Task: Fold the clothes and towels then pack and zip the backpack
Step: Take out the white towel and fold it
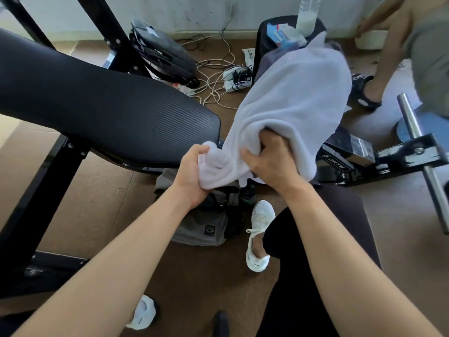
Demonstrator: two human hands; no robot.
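Both hands bunch the white towel (286, 100): left hand (192, 176) gripping its lower end, right hand (272, 161) clenched into the folds, fingertips buried. Below, the grey backpack (206, 229), seemingly open, mostly hidden.

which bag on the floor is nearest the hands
The grey backpack with the dark logo patch, just below the left hand; the black bag lies by the wall.

A brown floor (102, 190) is seen, on which the frame of a black padded bench (97, 93) is stood. A grey backpack (201, 229) is laid on the floor under the bench's near end, with a dark bottle (247, 193) just beside it. Further back, tangled white cables (213, 69) and a power strip (233, 79) are spread near a black bag (160, 52) by the wall
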